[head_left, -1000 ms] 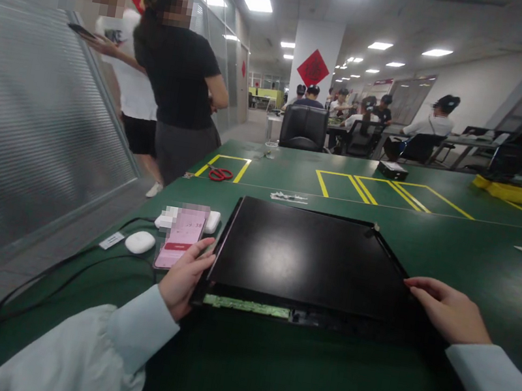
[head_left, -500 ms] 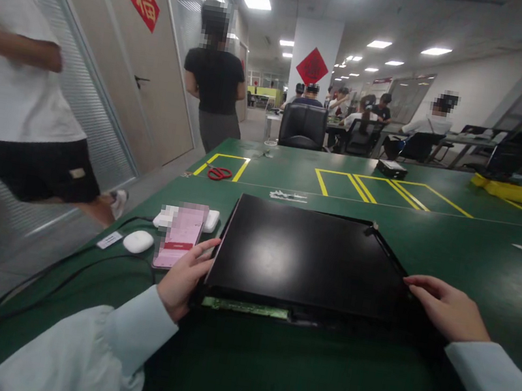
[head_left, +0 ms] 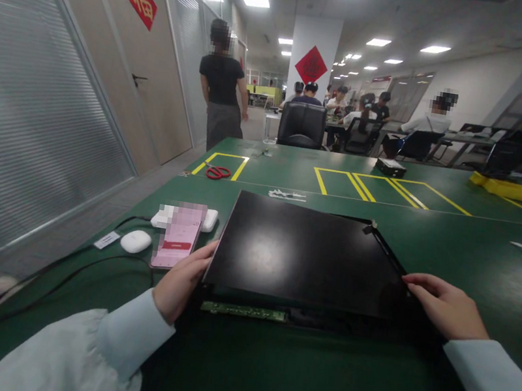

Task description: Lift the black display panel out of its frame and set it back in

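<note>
A black, glossy display panel (head_left: 311, 256) lies slightly skewed over a black frame (head_left: 393, 253) on the green table. Its left side looks a little raised. A narrow green circuit board (head_left: 243, 311) shows along the frame's near edge. My left hand (head_left: 182, 279) holds the panel's left edge, the fingertips partly hidden behind it. At the right edge, my right hand (head_left: 446, 305) pinches with thumb and fingers together; whether it grips the panel alone or the frame too, I cannot tell.
Left of the panel are a phone (head_left: 178, 238), a white mouse (head_left: 135, 242) and black cables (head_left: 73, 281). Red-handled scissors (head_left: 217, 173), small white pieces (head_left: 287, 195) and a black box (head_left: 391, 168) lie farther back. A person in black (head_left: 222, 83) stands beyond the table.
The panel has shifted slightly up and away from the near edge, baring more of the frame and circuit board. The person at left has walked mostly out of view.
</note>
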A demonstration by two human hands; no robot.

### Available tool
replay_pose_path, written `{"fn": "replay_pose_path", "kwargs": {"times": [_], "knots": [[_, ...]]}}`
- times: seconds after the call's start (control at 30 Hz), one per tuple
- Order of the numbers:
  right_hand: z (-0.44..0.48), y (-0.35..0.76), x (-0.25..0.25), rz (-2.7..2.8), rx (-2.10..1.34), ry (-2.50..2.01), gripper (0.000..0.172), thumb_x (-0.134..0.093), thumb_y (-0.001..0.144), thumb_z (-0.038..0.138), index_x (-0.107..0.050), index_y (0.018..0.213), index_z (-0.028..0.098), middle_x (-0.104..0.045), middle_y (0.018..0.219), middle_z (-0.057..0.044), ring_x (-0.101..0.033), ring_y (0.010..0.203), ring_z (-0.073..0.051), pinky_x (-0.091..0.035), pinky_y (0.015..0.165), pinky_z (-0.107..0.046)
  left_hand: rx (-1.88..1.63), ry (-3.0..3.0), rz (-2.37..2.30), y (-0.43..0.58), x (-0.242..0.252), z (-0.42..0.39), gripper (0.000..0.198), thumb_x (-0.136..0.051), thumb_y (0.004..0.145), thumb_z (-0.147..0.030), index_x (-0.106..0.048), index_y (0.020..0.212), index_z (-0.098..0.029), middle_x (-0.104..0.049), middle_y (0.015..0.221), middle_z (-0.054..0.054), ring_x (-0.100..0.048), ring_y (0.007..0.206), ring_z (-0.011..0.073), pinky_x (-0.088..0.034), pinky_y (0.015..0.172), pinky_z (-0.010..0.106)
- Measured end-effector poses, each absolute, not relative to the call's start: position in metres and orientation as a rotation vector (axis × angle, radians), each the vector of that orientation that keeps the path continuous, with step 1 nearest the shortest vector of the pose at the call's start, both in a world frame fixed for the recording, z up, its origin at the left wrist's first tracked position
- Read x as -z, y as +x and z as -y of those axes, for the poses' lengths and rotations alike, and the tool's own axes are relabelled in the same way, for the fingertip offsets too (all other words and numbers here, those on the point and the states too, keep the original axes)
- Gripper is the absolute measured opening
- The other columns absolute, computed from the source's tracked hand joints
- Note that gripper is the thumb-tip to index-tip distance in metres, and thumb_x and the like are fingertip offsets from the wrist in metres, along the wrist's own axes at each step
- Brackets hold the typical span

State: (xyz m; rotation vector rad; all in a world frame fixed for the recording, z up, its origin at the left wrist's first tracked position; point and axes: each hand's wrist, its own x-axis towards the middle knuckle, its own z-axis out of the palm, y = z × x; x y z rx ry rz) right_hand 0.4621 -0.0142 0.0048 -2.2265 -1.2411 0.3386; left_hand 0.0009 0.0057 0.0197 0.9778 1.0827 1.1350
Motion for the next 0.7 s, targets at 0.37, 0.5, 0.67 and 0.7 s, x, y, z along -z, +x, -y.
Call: {"fn": "replay_pose_path", "kwargs": {"times": [0.37, 0.5, 0.67, 0.7], "knots": [[0.013, 0.463, -0.004, 1.208, -0.343, -2.189, 0.045, -0.054, 0.048, 0.057, -0.077, 0.076, 0.030, -0.076, 0.079, -0.003, -0.069, 0.086, -0.033, -0.049, 0.084, -0.044, -1.173, 1.051, -0.871, -0.010, 0.004, -0.010, 0.058, -0.078, 0.072, -0.030, -0.073, 0.129, -0.021, -0.065, 0.144, 0.007, -0.041, 0.147, 0.0385, -0.028, 0.124, 0.047], [0.012, 0.464, -0.002, 1.205, -0.347, -2.196, 0.045, -0.054, 0.048, 0.058, -0.077, 0.075, 0.030, -0.076, 0.081, -0.003, -0.069, 0.086, -0.033, -0.048, 0.083, -0.045, -1.162, 1.041, -0.891, -0.009, -0.002, -0.006, 0.058, -0.081, 0.070, -0.029, -0.074, 0.128, -0.023, -0.066, 0.142, 0.006, -0.043, 0.146, 0.0389, -0.030, 0.123, 0.049], [0.012, 0.466, 0.000, 1.211, -0.328, -2.188, 0.043, -0.055, 0.048, 0.057, -0.077, 0.073, 0.031, -0.076, 0.079, -0.003, -0.069, 0.083, -0.032, -0.049, 0.080, -0.044, -1.156, 1.052, -0.875, -0.007, -0.005, -0.007, 0.059, -0.081, 0.069, -0.029, -0.074, 0.128, -0.024, -0.068, 0.139, 0.007, -0.044, 0.145, 0.0395, -0.030, 0.123, 0.051], [0.012, 0.467, 0.000, 1.214, -0.322, -2.180, 0.042, -0.055, 0.048, 0.057, -0.077, 0.073, 0.031, -0.076, 0.078, -0.003, -0.069, 0.082, -0.032, -0.049, 0.080, -0.044, -1.158, 1.057, -0.866, -0.008, -0.004, -0.008, 0.060, -0.082, 0.069, -0.029, -0.074, 0.128, -0.024, -0.069, 0.139, 0.007, -0.045, 0.144, 0.0399, -0.031, 0.123, 0.051]]}}
